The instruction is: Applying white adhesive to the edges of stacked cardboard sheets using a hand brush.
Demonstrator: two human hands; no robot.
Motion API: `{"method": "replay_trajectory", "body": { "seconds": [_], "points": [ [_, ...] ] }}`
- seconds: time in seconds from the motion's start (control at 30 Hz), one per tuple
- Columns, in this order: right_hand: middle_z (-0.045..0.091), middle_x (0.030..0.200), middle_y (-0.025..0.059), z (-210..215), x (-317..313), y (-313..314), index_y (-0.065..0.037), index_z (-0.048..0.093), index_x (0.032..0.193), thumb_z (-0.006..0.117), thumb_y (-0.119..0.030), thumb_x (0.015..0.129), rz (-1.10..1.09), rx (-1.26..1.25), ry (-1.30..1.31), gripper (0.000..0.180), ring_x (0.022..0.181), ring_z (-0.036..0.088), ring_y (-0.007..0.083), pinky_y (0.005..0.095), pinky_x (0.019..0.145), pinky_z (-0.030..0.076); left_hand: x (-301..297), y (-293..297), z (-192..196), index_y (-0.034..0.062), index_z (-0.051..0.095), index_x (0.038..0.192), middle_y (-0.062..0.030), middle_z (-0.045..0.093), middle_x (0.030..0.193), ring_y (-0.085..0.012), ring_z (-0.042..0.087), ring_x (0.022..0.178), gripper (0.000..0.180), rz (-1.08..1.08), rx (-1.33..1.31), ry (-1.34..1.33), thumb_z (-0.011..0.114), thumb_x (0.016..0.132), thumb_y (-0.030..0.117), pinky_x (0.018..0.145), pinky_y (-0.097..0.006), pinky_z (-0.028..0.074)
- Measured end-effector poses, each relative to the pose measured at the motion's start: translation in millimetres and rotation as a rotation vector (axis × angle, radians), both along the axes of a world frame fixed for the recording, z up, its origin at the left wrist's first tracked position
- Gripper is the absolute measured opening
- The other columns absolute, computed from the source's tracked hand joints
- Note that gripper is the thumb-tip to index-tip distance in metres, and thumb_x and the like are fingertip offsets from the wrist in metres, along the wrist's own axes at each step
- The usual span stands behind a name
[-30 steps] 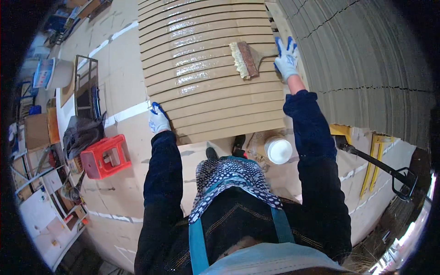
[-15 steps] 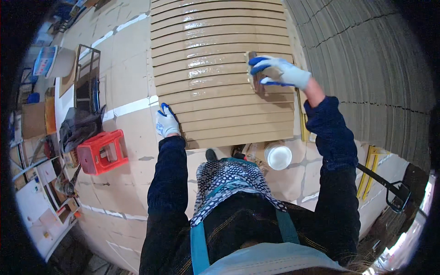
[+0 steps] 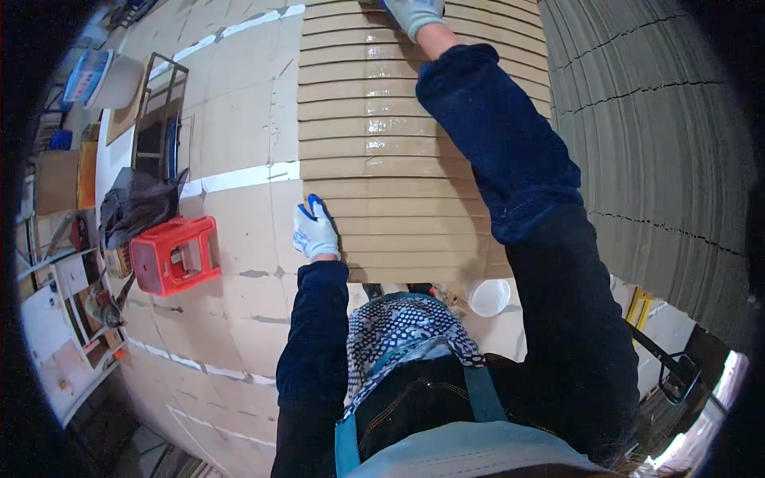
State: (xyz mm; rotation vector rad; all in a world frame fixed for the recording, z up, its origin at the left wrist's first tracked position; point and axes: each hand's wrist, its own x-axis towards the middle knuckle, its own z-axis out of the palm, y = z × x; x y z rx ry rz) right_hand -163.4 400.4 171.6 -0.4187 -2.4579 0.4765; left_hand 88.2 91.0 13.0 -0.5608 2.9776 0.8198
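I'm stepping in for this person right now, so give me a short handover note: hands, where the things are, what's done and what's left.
Left hand: gloved, pressed flat on the left edge of the fanned stack of cardboard sheets, holding nothing.
Right hand: gloved, stretched to the far end of the stack at the picture's top edge; what it grips is cut off from view.
Things: a white cup stands just below the stack's near edge; a red stool is to the left.
Done: the middle strips shine wet.
Left: the near strips by the left hand look dull, probably uncoated.
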Motion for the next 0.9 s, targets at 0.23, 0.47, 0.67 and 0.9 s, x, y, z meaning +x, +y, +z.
{"method": "replay_trajectory", "body": {
  "seconds": [0.23,0.47,0.67,0.9],
  "points": [
    [0.065,0.076,0.0148,-28,189,-28,-0.007,0.067,0.083,0.067,-0.033,0.08,0.348,-0.126,-0.084,0.026,0.071,0.064,0.0327,0.0385,0.063,0.05,4,3,8,0.0031,0.059,0.091,-0.0237,0.063,0.086,-0.0425,0.06,0.081,0.046,-0.01,0.039,-0.019,0.049,0.091,0.047,0.069,-0.05,0.044],
    [0.065,0.088,0.0004,-4,284,43,-0.003,0.061,0.113,0.05,-0.012,0.096,0.149,-0.928,0.214,0.022,0.065,0.054,0.0069,0.0208,0.057,0.045,7,3,2,0.0015,0.06,0.087,-0.0247,0.063,0.084,-0.0433,0.059,0.081,0.052,-0.048,-0.021,0.024,0.044,0.092,0.05,0.07,-0.051,0.043],
    [0.06,0.08,0.0052,-22,238,76,-0.003,0.061,0.106,0.057,-0.019,0.093,0.151,-1.544,0.131,0.021,0.074,0.057,0.0153,0.0294,0.076,0.051,2,-1,-11,0.0023,0.06,0.085,-0.0237,0.064,0.08,-0.0424,0.06,0.077,0.05,-0.056,-0.051,0.045,0.044,0.093,0.049,0.067,-0.051,0.043],
    [0.065,0.075,0.0107,-102,380,5,-0.011,0.069,0.087,0.072,-0.022,0.078,0.066,-0.134,0.198,0.015,0.065,0.063,0.0292,0.0396,0.057,0.049,-8,-3,-30,0.003,0.066,0.088,-0.0222,0.066,0.087,-0.0416,0.061,0.082,0.062,-0.077,-0.081,0.086,0.034,0.094,0.056,0.07,-0.049,0.044]
  ]
}}
